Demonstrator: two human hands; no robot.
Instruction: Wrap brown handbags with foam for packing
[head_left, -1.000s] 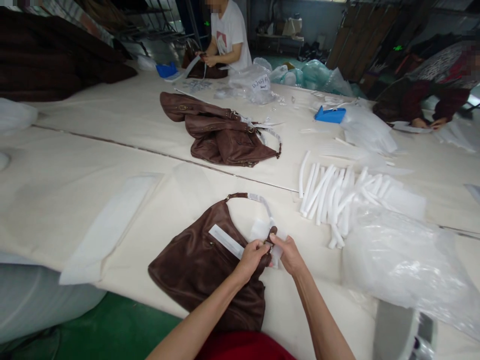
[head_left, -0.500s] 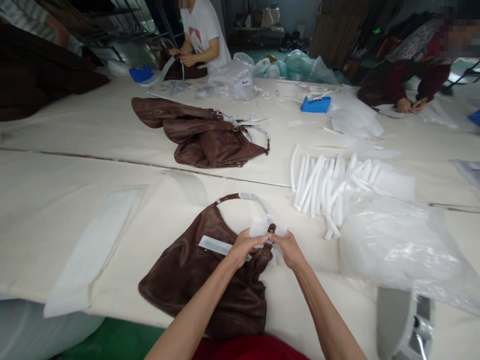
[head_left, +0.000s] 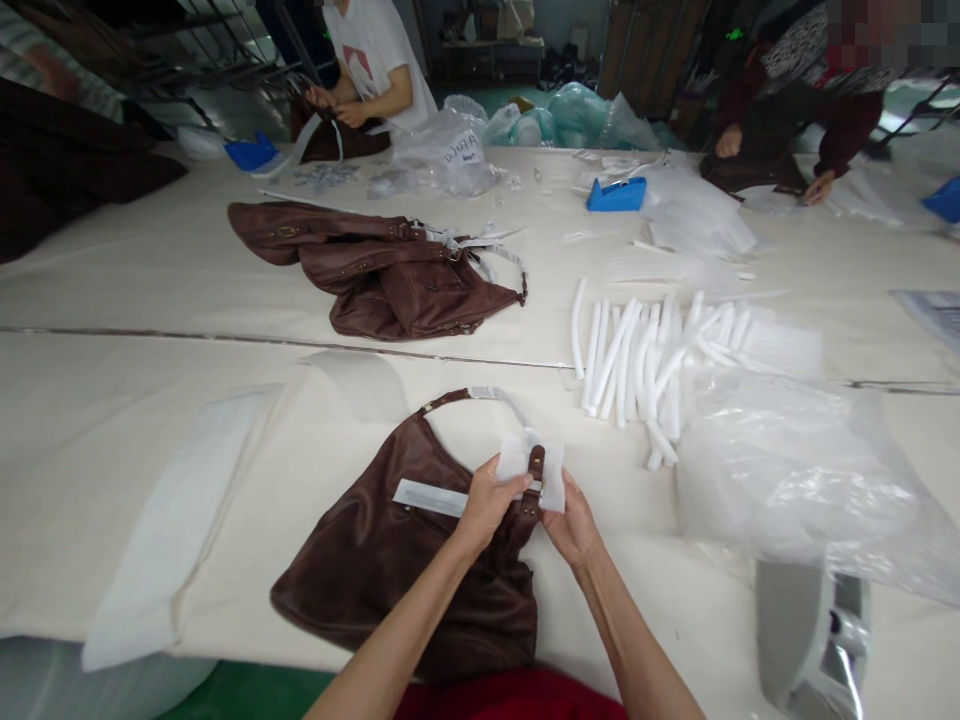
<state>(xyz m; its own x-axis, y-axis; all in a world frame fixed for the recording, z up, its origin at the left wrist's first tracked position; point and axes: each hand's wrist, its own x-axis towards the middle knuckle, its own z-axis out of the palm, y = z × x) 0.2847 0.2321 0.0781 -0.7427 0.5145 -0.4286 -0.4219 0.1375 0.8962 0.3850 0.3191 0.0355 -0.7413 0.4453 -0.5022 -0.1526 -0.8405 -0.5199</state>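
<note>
A brown leather handbag (head_left: 352, 560) lies on the table in front of me, its handle arched away and partly wrapped in white. A small white sheet (head_left: 553, 480), perhaps thin foam, sits behind the strap's buckle tab (head_left: 535, 462). My left hand (head_left: 486, 508) is closed on the sheet and the strap by the buckle, thumb on top. At the sheet's right edge my right hand (head_left: 576, 522) is closed, its fingers partly hidden beneath. A pale strip (head_left: 429, 496) lies across the bag's zip, left of my left hand.
White foam tubes (head_left: 637, 350) are heaped right of the handle, beside a clear plastic bag (head_left: 795, 480). A grey tape dispenser (head_left: 795, 630) stands near right. More brown bags (head_left: 405, 270) lie beyond the table seam. Co-workers' hands work at the far side.
My right hand has shifted down along the sheet's edge, and its thumb has left the buckle. More of the sheet now shows right of the tab. The whole view has shifted slightly.
</note>
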